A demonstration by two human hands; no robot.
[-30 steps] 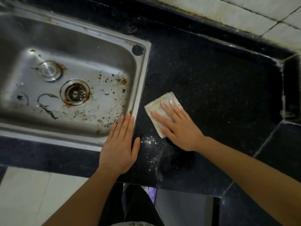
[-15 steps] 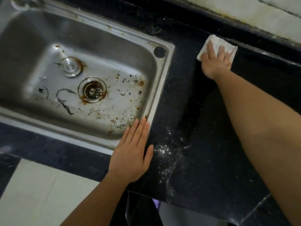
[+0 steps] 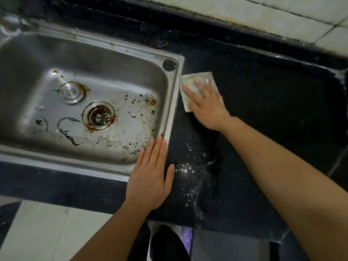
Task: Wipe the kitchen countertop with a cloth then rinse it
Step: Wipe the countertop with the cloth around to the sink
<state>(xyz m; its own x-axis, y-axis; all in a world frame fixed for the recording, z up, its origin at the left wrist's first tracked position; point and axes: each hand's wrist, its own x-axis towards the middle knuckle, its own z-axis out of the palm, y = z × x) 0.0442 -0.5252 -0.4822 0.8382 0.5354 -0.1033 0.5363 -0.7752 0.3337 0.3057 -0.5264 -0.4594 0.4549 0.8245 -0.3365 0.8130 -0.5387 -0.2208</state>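
no legible text, no labels, no brands, no numbers anywhere in view

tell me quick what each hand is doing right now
Left hand: open, flat on the sink rim, holding nothing.
Right hand: open, flat, pressing the cloth onto the countertop.

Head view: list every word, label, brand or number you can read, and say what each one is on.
None: no text can be read in this view.
The sink, the cloth under the right hand, the countertop and the wall tiles show no print, label or number.
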